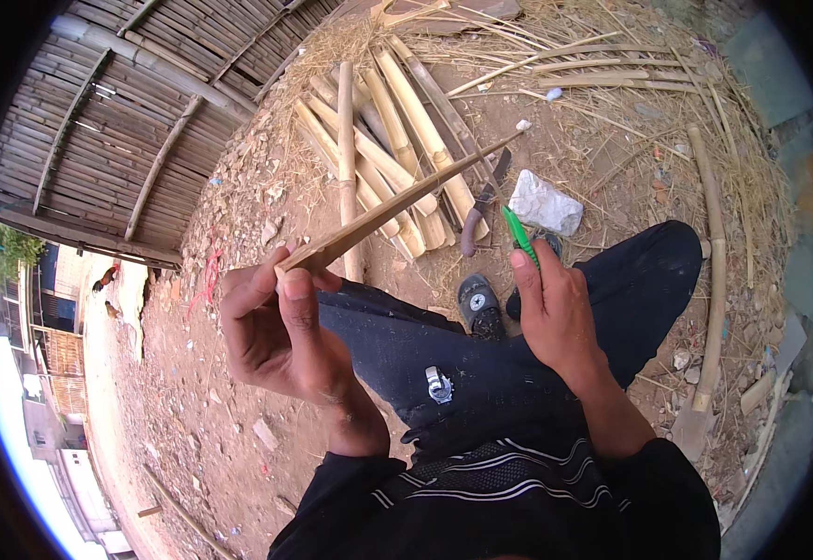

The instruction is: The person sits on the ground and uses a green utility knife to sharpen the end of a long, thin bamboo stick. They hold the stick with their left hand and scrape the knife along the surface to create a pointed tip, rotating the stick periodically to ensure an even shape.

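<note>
The left hand point(271, 327) is closed around the near end of a thin bamboo strip point(397, 207), thumb and fingers pinching it just above the knee. The strip slants up and away to the right, its far tip ending over the bare dirt beside a small white scrap. The right hand point(556, 313) is clamped on a green-handled tool point(518, 238), the thumb pressed along the handle; its working end is too small to make out. The 2 hands are held apart, over the lap.

No labels or signs can be made out. The only package-like thing is a crumpled white bag point(545, 203), lumpy and roughly square, lying on the ground just right of the green tool. Beside it, to the left, a knife with a curved dark handle point(483, 207) lies on the dirt, close to the edge of a pile of split bamboo point(397, 140) fanned out beyond the strip. 1 round bamboo pole point(716, 280) lies along the right side, near the right knee. Dry straw point(630, 103) and loose thin slivers cover the ground farther off. A woven bamboo wall point(117, 121) stands at the upper left. The person wears dark trousers point(481, 364), and 1 dark shoe point(477, 303) shows between the hands.
</note>
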Motion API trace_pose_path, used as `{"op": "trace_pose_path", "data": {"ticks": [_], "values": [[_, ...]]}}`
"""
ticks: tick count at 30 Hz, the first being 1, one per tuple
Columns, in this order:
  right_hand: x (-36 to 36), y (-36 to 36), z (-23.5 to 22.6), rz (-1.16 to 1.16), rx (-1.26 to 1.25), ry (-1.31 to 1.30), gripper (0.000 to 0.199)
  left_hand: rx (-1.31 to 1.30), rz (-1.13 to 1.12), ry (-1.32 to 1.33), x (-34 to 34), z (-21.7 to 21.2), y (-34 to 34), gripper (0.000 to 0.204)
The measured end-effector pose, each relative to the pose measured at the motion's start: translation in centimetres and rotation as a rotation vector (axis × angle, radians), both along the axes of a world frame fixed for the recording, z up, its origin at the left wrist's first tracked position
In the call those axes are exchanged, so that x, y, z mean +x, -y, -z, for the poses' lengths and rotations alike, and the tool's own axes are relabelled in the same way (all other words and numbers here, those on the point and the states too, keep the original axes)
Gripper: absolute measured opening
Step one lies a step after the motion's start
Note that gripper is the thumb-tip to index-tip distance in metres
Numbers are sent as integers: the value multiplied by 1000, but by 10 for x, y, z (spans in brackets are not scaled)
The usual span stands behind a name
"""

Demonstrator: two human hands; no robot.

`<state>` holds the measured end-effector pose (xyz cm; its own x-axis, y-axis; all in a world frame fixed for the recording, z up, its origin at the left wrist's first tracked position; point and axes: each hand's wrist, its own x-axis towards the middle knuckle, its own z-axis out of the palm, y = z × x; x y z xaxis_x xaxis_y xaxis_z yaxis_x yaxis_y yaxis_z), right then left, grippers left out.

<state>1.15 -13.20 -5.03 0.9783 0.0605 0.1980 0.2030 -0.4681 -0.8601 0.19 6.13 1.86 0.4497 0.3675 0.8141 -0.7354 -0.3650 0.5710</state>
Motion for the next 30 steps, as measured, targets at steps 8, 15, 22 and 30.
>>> {"op": "trace_pose_path", "data": {"ticks": [8,15,22,30], "values": [[-16,-41,-36,-282,112,103,21,20,33,-30,-6,-4,7,13],[-12,-53,-45,-277,19,171,21,-70,-74,-21,2,6,0,11],[24,-40,10,-99,-102,18,26,-66,-103,-22,5,6,-4,9],[58,-29,44,-28,-81,-44,32,-56,-90,-28,0,6,-3,10]]}}
